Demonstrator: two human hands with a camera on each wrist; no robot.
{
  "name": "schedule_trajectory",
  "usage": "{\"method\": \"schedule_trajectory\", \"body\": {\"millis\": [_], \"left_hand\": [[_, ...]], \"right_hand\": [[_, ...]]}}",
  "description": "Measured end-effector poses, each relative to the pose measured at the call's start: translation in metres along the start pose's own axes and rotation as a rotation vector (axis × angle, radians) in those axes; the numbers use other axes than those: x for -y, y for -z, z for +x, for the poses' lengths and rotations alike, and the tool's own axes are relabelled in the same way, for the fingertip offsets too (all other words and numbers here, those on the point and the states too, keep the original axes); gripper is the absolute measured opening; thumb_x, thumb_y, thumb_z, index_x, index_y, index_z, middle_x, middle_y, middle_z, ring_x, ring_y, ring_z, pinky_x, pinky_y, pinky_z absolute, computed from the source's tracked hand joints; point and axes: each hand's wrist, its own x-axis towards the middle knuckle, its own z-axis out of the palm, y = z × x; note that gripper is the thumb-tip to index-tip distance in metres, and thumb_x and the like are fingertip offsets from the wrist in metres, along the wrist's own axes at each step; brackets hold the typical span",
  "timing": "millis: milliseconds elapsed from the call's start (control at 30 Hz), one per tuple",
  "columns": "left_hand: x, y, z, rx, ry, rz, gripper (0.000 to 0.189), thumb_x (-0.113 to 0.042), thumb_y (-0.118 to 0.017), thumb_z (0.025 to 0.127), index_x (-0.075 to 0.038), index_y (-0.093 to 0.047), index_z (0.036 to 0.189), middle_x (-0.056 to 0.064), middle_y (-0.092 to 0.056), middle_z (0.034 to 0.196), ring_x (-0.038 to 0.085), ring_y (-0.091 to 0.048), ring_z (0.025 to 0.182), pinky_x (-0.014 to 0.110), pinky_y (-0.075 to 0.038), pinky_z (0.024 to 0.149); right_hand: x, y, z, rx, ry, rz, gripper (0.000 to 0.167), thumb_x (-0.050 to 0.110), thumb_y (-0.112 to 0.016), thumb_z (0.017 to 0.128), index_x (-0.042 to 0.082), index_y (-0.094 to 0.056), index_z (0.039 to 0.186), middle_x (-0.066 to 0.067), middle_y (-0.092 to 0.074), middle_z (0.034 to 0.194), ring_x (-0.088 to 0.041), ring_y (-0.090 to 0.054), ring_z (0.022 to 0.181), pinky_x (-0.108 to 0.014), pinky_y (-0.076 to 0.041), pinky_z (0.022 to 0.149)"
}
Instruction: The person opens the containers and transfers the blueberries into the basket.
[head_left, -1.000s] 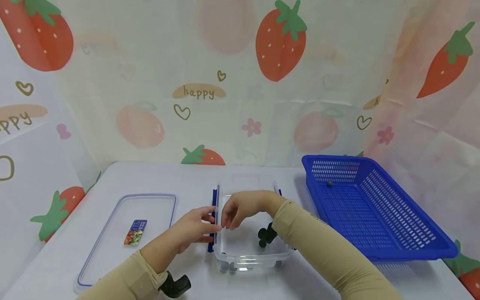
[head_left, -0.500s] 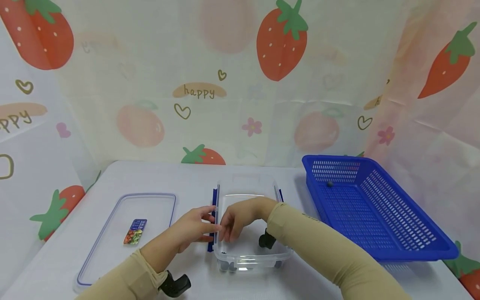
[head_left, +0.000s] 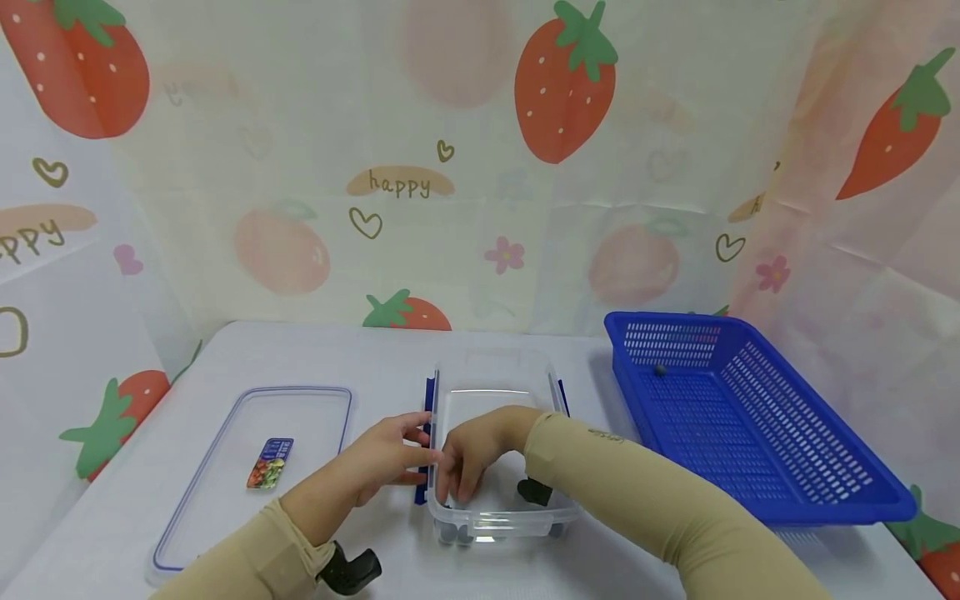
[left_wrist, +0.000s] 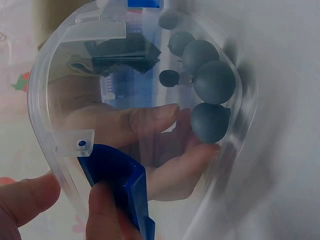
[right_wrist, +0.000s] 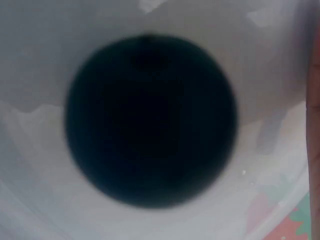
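Note:
A clear plastic box (head_left: 517, 523) with blue side clips stands mid-table, several dark blueberries (left_wrist: 214, 82) on its floor. My left hand (head_left: 382, 457) grips the box's left side, thumb at the rim and fingers on the blue clip (left_wrist: 122, 182). Inside the box, my right hand (head_left: 480, 450) reaches down with bent fingers at the front left corner. Through the wall in the left wrist view, its fingertips are right at the lowest blueberry (left_wrist: 210, 123), with a gap on the thumb side. One blurred blueberry (right_wrist: 150, 120) fills the middle of the right wrist view.
A blue perforated basket (head_left: 825, 507) stands at the right with one blueberry (head_left: 660, 370) in its far left corner. The clear lid (head_left: 225, 442), blue-edged with a printed label (head_left: 270, 463), lies at the left. Behind hangs a strawberry-patterned cloth (head_left: 480, 250).
My right hand has moved lower and nearer into the box's front left corner. The left hand, basket and lid have stayed in place.

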Motion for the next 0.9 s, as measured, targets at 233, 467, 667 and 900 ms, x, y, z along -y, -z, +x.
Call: {"method": "schedule_trajectory", "body": {"millis": [233,467,667,900], "left_hand": [[0.0001,-0.0002,0.0005,0.004,-0.001,0.001,0.065,-0.010,-0.069,0.080,-0.005,-0.038,0.137,0.013,-0.051,0.110,0.021,-0.058,0.089,0.039,-0.055,0.073],[0.0003,-0.0001,0.0010,0.002,0.004,0.000,0.065,-0.009,-0.069,0.080,-0.004,-0.039,0.137,0.013,-0.051,0.109,0.021,-0.057,0.089,0.039,-0.055,0.073],[0.0003,-0.0002,0.0011,0.003,0.005,-0.002,0.064,-0.009,-0.069,0.080,-0.004,-0.039,0.137,0.014,-0.051,0.109,0.022,-0.057,0.089,0.039,-0.055,0.073],[-0.0002,-0.0009,0.0018,0.002,0.014,-0.006,0.064,-0.008,-0.069,0.080,-0.004,-0.039,0.137,0.014,-0.050,0.109,0.022,-0.057,0.089,0.039,-0.055,0.073]], "right_hand": [[0.0007,-0.0023,0.0022,0.005,-0.009,-0.021,0.019,-0.003,-0.068,0.078,0.007,-0.071,0.095,-0.005,-0.065,0.080,-0.005,-0.055,0.069,-0.019,-0.052,0.070],[0.0014,-0.0027,0.0046,0.022,0.010,-0.124,0.019,0.002,-0.070,0.078,0.008,-0.071,0.096,0.004,-0.062,0.076,-0.003,-0.052,0.070,-0.014,-0.045,0.066],[0.0020,-0.0042,0.0064,0.033,0.014,-0.168,0.019,0.001,-0.071,0.076,0.009,-0.070,0.094,0.006,-0.062,0.076,-0.003,-0.053,0.074,-0.015,-0.045,0.075],[0.0007,-0.0042,0.0070,0.049,0.023,-0.205,0.019,0.001,-0.071,0.076,0.009,-0.070,0.093,0.007,-0.062,0.077,-0.003,-0.052,0.075,-0.015,-0.045,0.076]]}}
